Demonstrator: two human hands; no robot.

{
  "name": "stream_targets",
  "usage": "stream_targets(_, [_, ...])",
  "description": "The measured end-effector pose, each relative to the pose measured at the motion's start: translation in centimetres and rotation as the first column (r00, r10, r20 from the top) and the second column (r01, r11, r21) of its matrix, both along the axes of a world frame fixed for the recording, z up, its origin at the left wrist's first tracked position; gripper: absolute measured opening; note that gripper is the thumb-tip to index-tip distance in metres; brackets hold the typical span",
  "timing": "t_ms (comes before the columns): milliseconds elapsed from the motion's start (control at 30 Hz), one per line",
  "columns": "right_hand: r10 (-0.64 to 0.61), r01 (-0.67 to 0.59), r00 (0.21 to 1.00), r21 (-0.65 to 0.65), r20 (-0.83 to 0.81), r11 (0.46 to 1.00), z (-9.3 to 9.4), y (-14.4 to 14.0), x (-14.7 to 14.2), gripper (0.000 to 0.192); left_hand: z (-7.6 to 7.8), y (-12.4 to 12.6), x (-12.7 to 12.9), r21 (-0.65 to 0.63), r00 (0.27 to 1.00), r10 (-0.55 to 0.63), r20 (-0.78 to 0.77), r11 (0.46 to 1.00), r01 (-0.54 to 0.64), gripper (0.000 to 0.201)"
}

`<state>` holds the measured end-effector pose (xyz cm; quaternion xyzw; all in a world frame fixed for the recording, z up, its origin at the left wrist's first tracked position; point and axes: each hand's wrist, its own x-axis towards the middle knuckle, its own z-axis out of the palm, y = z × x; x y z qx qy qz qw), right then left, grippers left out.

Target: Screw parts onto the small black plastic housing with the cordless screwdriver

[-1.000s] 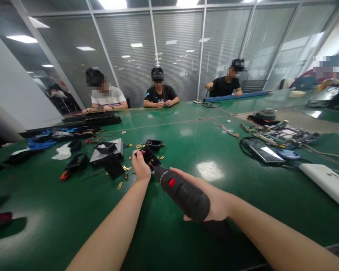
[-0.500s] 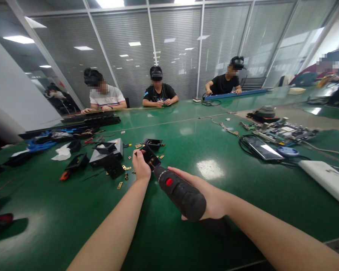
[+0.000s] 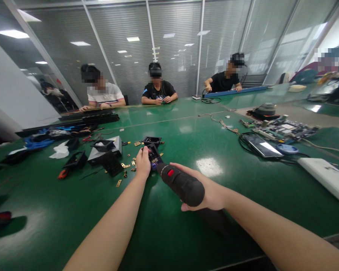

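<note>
Gripping electric screwdriver [image 3: 182,185] — right hand [image 3: 211,194] | left hand [image 3: 143,164] closed on black part [image 3: 153,155] — green table [image 3: 186,139]

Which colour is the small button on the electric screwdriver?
Red. The button sits on the black electric screwdriver in the right hand, seen in the head view.

No readable text, labels, brands or numbers anywhere. The electric screwdriver [image 3: 182,184] has a pale ring of marks at its nose, just ahead of the red button, too blurred to read. The circuit boards [image 3: 282,131], well to the right of the screwdriver, may carry print, but it is too small to tell. The dark tablet [image 3: 261,145] just in front of the boards shows only glare. The white flat device [image 3: 326,178] near the right desk [image 3: 59,210] edge has one small dark mark, unreadable.
</note>
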<state>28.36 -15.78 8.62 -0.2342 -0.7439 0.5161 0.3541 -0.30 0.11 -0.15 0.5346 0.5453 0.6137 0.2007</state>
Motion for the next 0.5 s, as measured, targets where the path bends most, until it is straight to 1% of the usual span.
stream_targets(67, [0.002, -0.002, 0.999, 0.004, 0.032, 1.000, 0.1, 0.1, 0.0, 0.125, -0.1, 0.2, 0.1, -0.049, 1.000, 0.000, -0.003, 0.999, -0.001, 0.068])
stream_targets(133, [0.011, -0.011, 0.998, -0.013, 0.065, 1.000, 0.1, 0.1, -0.1, 0.129, -0.2, 0.4, 0.2, -0.058, 1.000, -0.002, -0.012, 0.998, 0.001, 0.069])
stream_targets(267, [0.001, 0.009, 0.996, -0.119, 0.087, 0.993, 0.3, -0.3, -0.5, 0.145, -0.3, 0.6, 0.3, -0.032, 1.000, -0.001, -0.004, 0.999, 0.001, 0.075])
stream_targets(300, [-0.014, 0.026, 0.996, -0.144, 0.087, 0.989, 0.4, -0.5, -0.6, 0.147, -0.4, 0.7, 0.2, -0.027, 1.000, -0.004, 0.004, 1.000, 0.004, 0.077])
stream_targets(333, [-0.025, 0.041, 0.996, -0.169, 0.091, 0.985, 0.6, -0.5, -0.7, 0.144, -0.4, 0.8, 0.2, -0.023, 1.000, -0.007, 0.012, 1.000, 0.007, 0.079])
stream_targets(367, [-0.034, 0.052, 0.995, -0.194, 0.097, 0.980, 0.7, -0.6, -0.7, 0.135, -0.5, 0.9, 0.1, -0.019, 1.000, -0.010, 0.018, 1.000, 0.010, 0.080])
stream_targets(400, [-0.035, 0.059, 0.993, -0.218, 0.111, 0.974, 0.9, -0.5, -0.8, 0.118, -0.6, 1.0, 0.1, -0.015, 1.000, -0.014, 0.023, 1.000, 0.014, 0.080])
stream_targets(467, [-0.025, 0.066, 0.987, -0.262, 0.156, 0.963, 1.0, -0.2, -0.7, 0.075, -0.7, 1.1, -0.1, -0.005, 0.999, -0.020, 0.030, 1.000, 0.020, 0.079])
stream_targets(500, [-0.012, 0.062, 0.984, -0.278, 0.178, 0.959, 1.0, 0.0, -0.7, 0.061, -0.7, 1.2, -0.1, 0.000, 0.999, -0.021, 0.033, 1.000, 0.021, 0.078])
